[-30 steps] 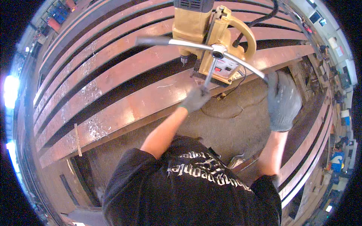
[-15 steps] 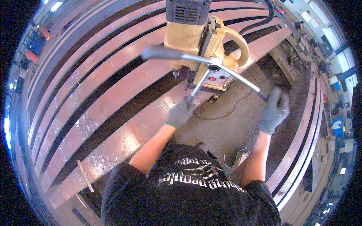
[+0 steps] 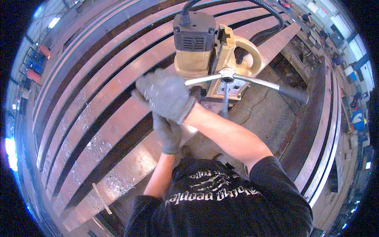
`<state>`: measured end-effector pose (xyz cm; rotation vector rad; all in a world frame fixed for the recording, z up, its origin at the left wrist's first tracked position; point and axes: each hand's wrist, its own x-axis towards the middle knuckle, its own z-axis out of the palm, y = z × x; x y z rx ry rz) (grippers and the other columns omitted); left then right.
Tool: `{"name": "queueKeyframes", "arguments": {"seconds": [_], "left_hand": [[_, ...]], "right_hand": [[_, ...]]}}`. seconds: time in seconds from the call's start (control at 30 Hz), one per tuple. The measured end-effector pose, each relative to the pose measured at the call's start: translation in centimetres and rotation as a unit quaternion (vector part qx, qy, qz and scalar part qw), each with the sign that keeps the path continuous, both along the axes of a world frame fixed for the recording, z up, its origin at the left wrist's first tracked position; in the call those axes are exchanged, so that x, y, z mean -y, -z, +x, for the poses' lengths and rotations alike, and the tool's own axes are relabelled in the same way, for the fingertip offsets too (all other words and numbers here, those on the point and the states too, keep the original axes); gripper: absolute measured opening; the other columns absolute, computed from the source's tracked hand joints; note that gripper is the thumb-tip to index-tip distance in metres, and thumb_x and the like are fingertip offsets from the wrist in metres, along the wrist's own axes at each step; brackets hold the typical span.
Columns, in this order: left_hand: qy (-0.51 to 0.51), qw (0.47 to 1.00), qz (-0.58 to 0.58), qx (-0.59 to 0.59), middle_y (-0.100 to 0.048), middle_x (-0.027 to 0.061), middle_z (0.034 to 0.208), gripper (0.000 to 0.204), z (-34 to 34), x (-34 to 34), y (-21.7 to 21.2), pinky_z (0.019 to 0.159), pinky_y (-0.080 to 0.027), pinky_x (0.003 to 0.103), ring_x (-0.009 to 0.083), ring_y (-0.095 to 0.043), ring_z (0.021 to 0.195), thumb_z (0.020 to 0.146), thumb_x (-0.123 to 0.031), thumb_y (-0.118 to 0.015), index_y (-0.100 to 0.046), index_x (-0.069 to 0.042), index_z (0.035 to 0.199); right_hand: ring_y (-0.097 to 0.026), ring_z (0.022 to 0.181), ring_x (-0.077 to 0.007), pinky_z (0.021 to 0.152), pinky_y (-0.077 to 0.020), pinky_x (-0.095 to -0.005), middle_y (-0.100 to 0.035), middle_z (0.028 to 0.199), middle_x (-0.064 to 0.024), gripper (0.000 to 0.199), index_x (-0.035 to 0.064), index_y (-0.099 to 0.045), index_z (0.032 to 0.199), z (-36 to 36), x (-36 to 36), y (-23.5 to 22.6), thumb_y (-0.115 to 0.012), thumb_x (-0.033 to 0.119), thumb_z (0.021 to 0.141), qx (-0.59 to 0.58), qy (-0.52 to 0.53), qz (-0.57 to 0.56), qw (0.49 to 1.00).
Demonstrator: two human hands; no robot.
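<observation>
A cream magnetic drill press (image 3: 192, 63) with a dark motor top stands on the steel plates. Three silver spokes with dark grips come out of its feed hub (image 3: 226, 75). My right hand (image 3: 166, 94), in a grey glove, reaches across to the left and closes over the end of the left spoke (image 3: 201, 79), hiding its grip. Just below and partly behind it is my gloved left hand (image 3: 167, 136), whose fingers are hidden. The right spoke's dark grip (image 3: 293, 94) and the blurred near spoke (image 3: 226, 100) have no hand on them.
Long curved steel plates (image 3: 114, 122) lie side by side with dark gaps between them, metal shavings on some. More plates (image 3: 321, 138) stand at the right. A black cable (image 3: 272, 29) runs behind the drill. A thin strip (image 3: 102, 198) lies at lower left.
The spokes have turned about the hub. My right hand has swung from the right side over to the left spoke. My left hand has left the near spoke and moved left.
</observation>
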<state>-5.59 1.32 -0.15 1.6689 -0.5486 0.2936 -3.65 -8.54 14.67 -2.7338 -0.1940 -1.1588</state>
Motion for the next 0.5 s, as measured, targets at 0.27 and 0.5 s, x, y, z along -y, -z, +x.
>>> {"name": "queueKeyframes", "arguments": {"seconds": [0.27, 0.5], "left_hand": [[-0.064, 0.987, 0.031, -0.145, -0.064, 0.0151, 0.124, 0.029, -1.6, -3.5, 2.2, 0.098, -0.050, 0.036, 0.0233, -0.062, 0.112, 0.109, -0.017, -0.052, -0.056, 0.001, 0.132], [-0.030, 0.981, -0.176, -0.072, -0.044, 0.0218, 0.151, 0.052, -0.9, 0.2, -4.5, 0.121, -0.036, 0.042, 0.0298, -0.045, 0.143, 0.113, -0.028, -0.040, -0.033, 0.002, 0.155]], "right_hand": [[-0.070, 0.072, -0.0249, 0.063, -0.0559, -0.0406, -0.070, 0.078, -0.0070, 0.021, 0.0127, -0.071, 0.087, -1.3, 1.8, -2.9, -0.066, 0.032, 0.094, -0.026, -0.028, 0.082, 0.996], [-0.070, 0.072, -0.0232, 0.064, -0.0564, -0.0351, -0.072, 0.089, -0.0124, 0.028, 0.0042, -0.060, 0.106, -21.3, 15.6, -3.7, -0.053, 0.031, 0.110, 0.362, 0.178, 0.501, 0.766]]}}
